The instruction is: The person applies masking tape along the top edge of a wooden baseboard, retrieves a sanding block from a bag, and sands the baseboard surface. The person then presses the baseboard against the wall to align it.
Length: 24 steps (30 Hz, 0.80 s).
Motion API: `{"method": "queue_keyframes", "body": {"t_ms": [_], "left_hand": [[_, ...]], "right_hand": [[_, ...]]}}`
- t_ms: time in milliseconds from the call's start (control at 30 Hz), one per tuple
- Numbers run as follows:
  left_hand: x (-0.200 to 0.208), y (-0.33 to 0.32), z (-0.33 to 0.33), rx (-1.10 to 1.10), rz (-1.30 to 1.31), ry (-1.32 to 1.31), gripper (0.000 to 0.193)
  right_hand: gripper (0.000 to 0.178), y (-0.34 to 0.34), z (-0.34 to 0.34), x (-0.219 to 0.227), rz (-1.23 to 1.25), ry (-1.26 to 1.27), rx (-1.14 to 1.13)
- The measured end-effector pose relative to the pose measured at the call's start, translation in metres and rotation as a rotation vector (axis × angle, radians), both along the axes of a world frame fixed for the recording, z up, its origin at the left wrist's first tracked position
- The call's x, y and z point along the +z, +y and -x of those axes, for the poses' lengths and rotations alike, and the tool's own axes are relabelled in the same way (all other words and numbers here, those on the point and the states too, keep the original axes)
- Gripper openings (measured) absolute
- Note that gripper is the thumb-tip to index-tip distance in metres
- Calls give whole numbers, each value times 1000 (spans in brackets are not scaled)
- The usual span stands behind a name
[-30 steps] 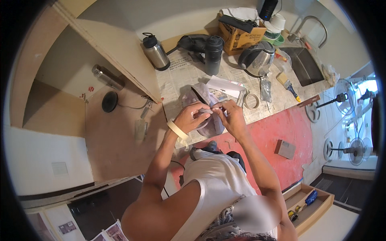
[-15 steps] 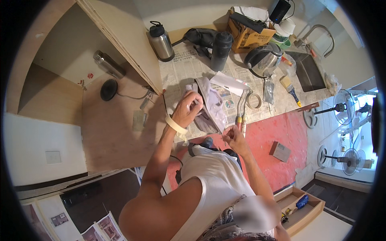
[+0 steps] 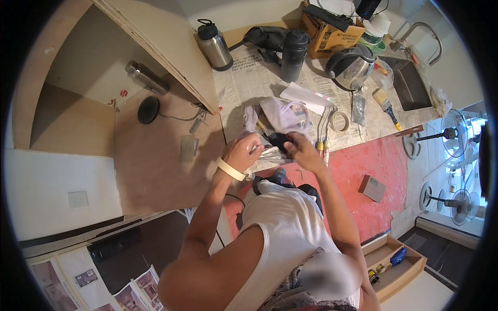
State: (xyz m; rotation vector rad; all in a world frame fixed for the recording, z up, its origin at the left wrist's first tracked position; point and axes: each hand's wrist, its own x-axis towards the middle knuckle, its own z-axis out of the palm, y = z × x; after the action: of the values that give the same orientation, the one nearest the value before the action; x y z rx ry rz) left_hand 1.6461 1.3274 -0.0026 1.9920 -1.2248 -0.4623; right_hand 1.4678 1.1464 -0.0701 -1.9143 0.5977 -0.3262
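Note:
A pale lilac cloth bag (image 3: pixel 284 115) lies at the counter's front edge with its upper side folded back. Inside its opening shows a dark thing with a brown, brush-like part (image 3: pixel 265 127), too small to name surely. My right hand (image 3: pixel 306 153) pinches the bag's right edge between thumb and fingers. At the bag's near left side, my left hand (image 3: pixel 241 156) has curled fingers; whatever they grip is hidden. A ring of cream tape (image 3: pixel 230 170) sits around my left wrist. Between the hands lies something silvery and crinkled (image 3: pixel 273 153).
Newspaper (image 3: pixel 244 83) covers the counter. On it stand a steel bottle (image 3: pixel 215 47), a black bottle (image 3: pixel 294 57), a kettle (image 3: pixel 348 68) and a cardboard box (image 3: pixel 332 37). A tape roll (image 3: pixel 340 122) and a paintbrush (image 3: pixel 386 106) lie to the right, near the sink (image 3: pixel 407 85).
The bag's upper side has been folded away, showing its dark inside. My right hand has moved up onto the bag's edge. My left hand has come down towards its near side.

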Motion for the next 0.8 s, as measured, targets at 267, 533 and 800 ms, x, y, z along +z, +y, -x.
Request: {"method": "queue_keyframes", "body": {"t_ms": [267,533,800], "left_hand": [[-26,30,-9,157,-126,40,19],[15,3,14,92,181,132,23],[22,-11,23,132,199,130,20]], "right_hand": [[46,-38,24,12,-659,-7,-269],[35,-17,17,31,17,186,-55],[48,9,-12,23,453,122,-185]]}}
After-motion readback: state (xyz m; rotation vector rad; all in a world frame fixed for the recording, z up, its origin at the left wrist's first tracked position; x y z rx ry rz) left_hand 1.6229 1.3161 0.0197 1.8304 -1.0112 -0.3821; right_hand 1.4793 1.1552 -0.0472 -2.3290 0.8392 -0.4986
